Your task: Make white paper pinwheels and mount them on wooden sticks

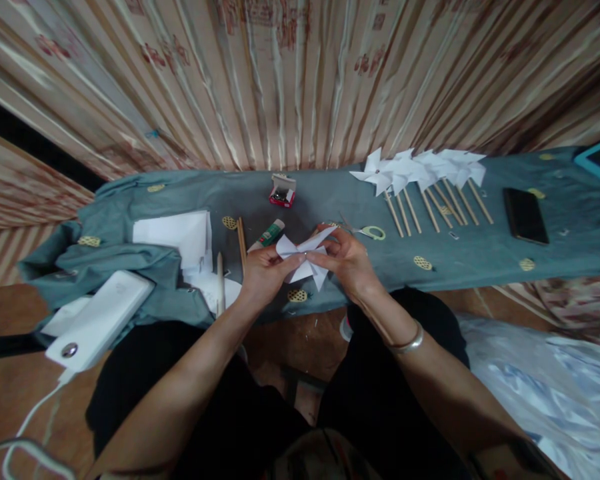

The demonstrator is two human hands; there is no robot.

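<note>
A white paper pinwheel (307,269) is held over the near edge of the cloth-covered table, its blades folded in toward the centre. My left hand (263,272) grips its left side, thumb close to the middle. From the right, my right hand (350,262) pinches it, with the thumb by a small shiny pin head at the centre. No stick shows on this pinwheel. Just beyond my left hand lies a green and white glue stick (271,233). Scissors (370,231) with pale green handles lie behind my right hand. Farther back stands an open red box (282,191) of small metal pins.
Several finished pinwheels (405,170) on wooden sticks lie in a row at the back right, beside a dark phone (526,215). Left are white paper sheets (173,233), loose sticks (242,243), a pencil-like stick (220,283) and a white power bank (103,320). A plastic bag (545,387) sits lower right.
</note>
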